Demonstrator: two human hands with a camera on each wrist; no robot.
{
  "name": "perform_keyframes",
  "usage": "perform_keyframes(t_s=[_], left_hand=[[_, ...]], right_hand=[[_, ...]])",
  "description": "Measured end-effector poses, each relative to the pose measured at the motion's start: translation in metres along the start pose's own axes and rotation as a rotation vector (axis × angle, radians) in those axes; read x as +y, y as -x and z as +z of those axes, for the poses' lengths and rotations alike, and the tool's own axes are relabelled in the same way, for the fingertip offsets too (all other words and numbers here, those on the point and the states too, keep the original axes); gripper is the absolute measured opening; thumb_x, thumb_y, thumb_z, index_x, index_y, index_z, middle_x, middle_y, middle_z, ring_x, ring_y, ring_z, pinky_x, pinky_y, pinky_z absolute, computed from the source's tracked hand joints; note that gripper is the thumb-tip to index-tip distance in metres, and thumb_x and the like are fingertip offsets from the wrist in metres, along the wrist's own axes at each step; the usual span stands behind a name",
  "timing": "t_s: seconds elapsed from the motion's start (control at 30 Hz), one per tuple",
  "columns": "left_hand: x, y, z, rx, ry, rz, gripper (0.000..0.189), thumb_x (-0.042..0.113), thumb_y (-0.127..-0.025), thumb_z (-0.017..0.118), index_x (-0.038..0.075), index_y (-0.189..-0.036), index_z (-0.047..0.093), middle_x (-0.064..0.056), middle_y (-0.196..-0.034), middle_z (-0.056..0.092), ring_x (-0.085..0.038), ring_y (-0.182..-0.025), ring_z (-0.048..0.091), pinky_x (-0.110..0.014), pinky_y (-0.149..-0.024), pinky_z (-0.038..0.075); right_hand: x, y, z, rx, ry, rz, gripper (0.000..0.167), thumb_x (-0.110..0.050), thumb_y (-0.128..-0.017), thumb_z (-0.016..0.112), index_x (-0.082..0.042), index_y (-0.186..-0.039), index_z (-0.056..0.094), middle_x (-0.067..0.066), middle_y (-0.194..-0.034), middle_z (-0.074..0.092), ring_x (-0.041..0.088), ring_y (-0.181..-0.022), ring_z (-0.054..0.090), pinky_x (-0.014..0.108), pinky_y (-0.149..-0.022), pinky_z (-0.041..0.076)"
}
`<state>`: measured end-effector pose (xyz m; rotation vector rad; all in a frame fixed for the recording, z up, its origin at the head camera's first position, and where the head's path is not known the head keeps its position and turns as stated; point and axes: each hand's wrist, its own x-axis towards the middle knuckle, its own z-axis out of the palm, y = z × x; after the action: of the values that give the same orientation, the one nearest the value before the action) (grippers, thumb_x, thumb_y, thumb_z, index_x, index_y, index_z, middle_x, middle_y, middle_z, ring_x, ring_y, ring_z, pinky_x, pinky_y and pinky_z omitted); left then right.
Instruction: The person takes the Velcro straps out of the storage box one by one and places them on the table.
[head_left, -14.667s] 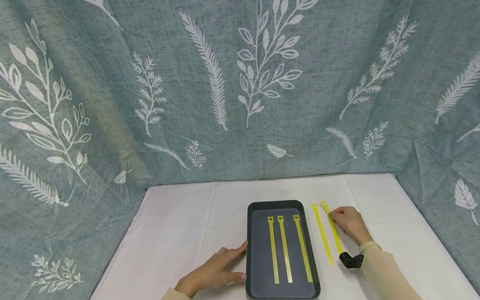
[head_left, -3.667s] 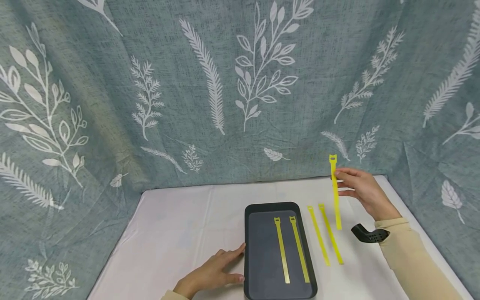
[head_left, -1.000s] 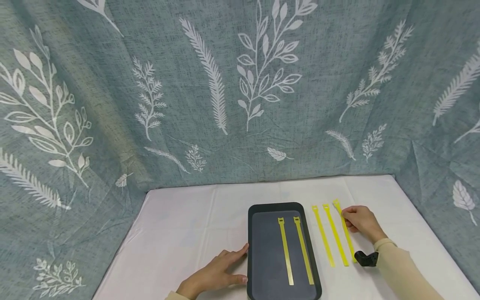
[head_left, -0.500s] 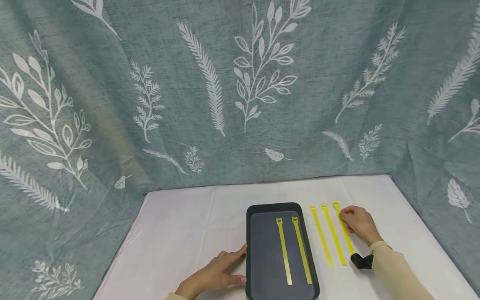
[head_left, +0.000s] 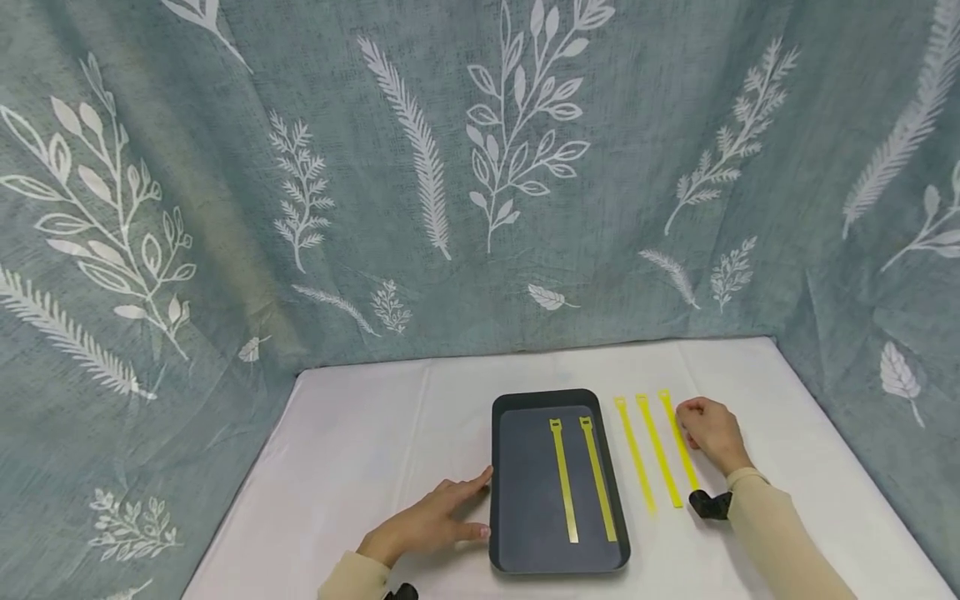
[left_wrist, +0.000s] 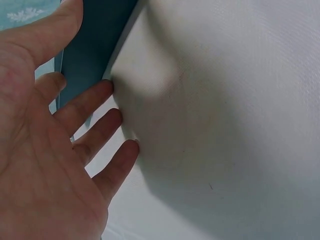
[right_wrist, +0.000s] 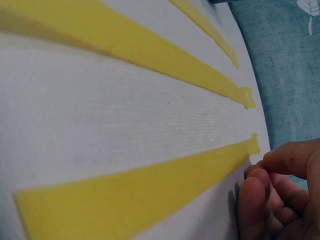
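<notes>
A dark tray [head_left: 525,500] holds two yellow hook-and-loop cable ties, one near the middle [head_left: 565,483] and one by the right wall [head_left: 598,479]. My left hand [head_left: 435,517] has its fingers spread, fingertips right at the tray's left side; the left wrist view shows its palm beside the tray [left_wrist: 90,45]. Three more ties lie on the white cloth to the tray's right: left tie [head_left: 636,454], middle tie [head_left: 660,450], right tie [head_left: 681,446]. Beside the right tie [right_wrist: 150,190] is my right hand [head_left: 712,433], fingers curled and thumb against them, nothing visible between them.
White cloth [head_left: 375,442] covers the table. A blue-green curtain with white leaf prints [head_left: 450,317] stands behind and along both sides. Black wrist cameras are on the right wrist [head_left: 711,505] and left wrist [head_left: 405,592].
One tie left the tray, was held up by my right hand, and now lies right of the other two on the cloth. The right fingers have since come off it. My left hand stays put.
</notes>
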<state>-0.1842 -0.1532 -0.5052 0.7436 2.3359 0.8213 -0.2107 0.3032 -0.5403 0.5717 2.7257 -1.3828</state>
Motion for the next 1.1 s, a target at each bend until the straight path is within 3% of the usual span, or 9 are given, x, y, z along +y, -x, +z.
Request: perform_keyframes(t_s=[0.23,0.33,0.47,0.63,0.83,0.97,1.1], left_hand=[[0.002,-0.003,-0.004,-0.022,0.015,-0.008,0.088,0.04,-0.093,0.072,0.015,-0.162,0.024,-0.01,-0.166,0.031,-0.029,-0.132,0.043,-0.063,-0.115,0.031],[0.005,-0.003,-0.004,-0.009,0.013,-0.01,0.086,0.038,-0.092,0.074,0.014,-0.161,0.028,-0.015,-0.159,0.044,-0.035,-0.134,0.046,-0.064,-0.115,0.031],[0.012,-0.001,-0.006,0.02,0.006,-0.01,0.085,0.034,-0.091,0.077,0.012,-0.159,0.032,-0.016,-0.137,0.063,-0.038,-0.128,0.056,-0.061,-0.109,0.04],[0.015,0.0,-0.006,0.009,0.019,-0.051,0.086,0.033,-0.089,0.079,0.015,-0.159,0.033,-0.01,-0.126,0.067,-0.03,-0.112,0.063,-0.054,-0.096,0.05],[0.012,-0.002,-0.005,0.0,0.053,-0.046,0.086,0.032,-0.088,0.08,0.016,-0.159,0.033,-0.004,-0.116,0.067,-0.02,-0.099,0.064,-0.041,-0.086,0.052],[0.01,-0.002,-0.003,-0.004,0.099,-0.025,0.086,0.032,-0.089,0.079,0.014,-0.159,0.032,-0.002,-0.112,0.067,-0.01,-0.089,0.061,-0.029,-0.079,0.049],[0.008,-0.006,-0.004,-0.006,0.101,-0.009,0.085,0.031,-0.09,0.079,0.016,-0.159,0.032,-0.002,-0.112,0.066,-0.008,-0.089,0.059,-0.026,-0.078,0.048]], right_hand=[[-0.001,-0.001,0.0,0.008,0.013,0.012,0.04,-0.027,-0.103,0.046,0.005,-0.124,0.06,0.002,-0.067,0.059,0.015,-0.06,0.056,0.03,-0.059,0.045],[0.0,-0.002,0.0,0.002,0.013,0.007,0.041,-0.027,-0.102,0.046,0.005,-0.124,0.06,0.003,-0.066,0.059,0.016,-0.06,0.056,0.03,-0.059,0.044],[0.003,-0.003,-0.001,-0.008,-0.005,-0.008,0.04,-0.027,-0.102,0.046,0.004,-0.123,0.06,0.003,-0.069,0.061,0.016,-0.061,0.057,0.029,-0.059,0.047],[-0.002,0.0,-0.003,-0.033,-0.057,-0.025,0.039,-0.025,-0.102,0.046,0.007,-0.12,0.06,0.007,-0.08,0.064,0.015,-0.068,0.059,0.027,-0.06,0.053],[-0.042,0.009,0.004,-0.058,0.015,-0.139,0.038,-0.027,-0.104,0.048,0.004,-0.121,0.063,0.017,-0.095,0.071,0.02,-0.077,0.066,0.029,-0.066,0.055],[-0.079,0.017,0.024,-0.16,0.007,-0.218,0.032,-0.023,-0.103,0.053,0.002,-0.119,0.065,0.019,-0.101,0.071,0.025,-0.084,0.068,0.035,-0.071,0.057],[-0.103,0.023,0.046,-0.265,-0.031,-0.238,0.029,-0.019,-0.103,0.056,0.003,-0.119,0.066,0.019,-0.095,0.07,0.024,-0.078,0.066,0.038,-0.07,0.057]])
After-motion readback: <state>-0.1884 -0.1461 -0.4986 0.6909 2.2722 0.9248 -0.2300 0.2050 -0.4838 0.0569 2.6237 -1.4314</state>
